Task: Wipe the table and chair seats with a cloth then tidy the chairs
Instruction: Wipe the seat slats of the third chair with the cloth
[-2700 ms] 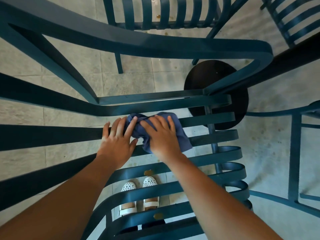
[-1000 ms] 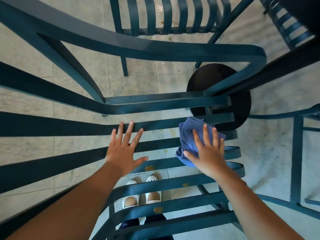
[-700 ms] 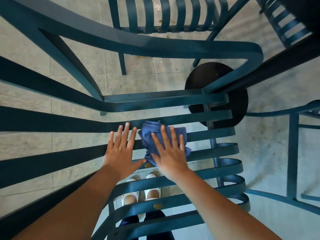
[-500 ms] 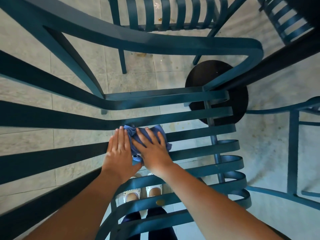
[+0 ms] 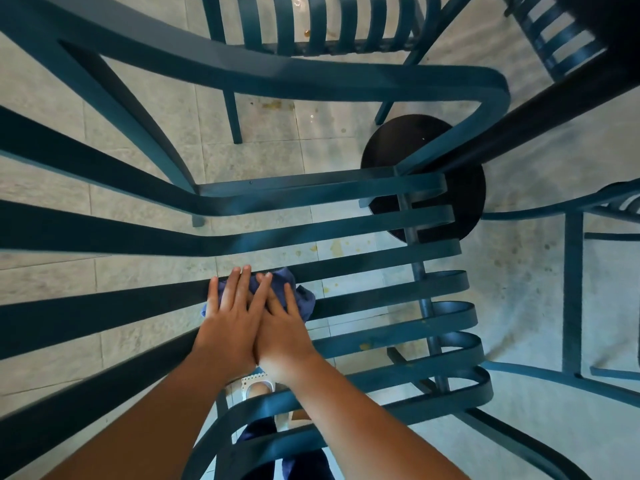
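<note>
Two flat, straight-fingered hands, left hand overlapping right hand, cloth apparently pressed beneath.

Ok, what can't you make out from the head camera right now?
- Blue cloth: mostly hidden under the left hand and right hand; its fold and spread can't be read.
- Chair seat slats beneath the hands: covered, so cleanliness there is unknown.
- White shoe: largely hidden by slats and forearms.
- Table: only its black round base and a dark edge show; the top is cut off upper right.
</note>
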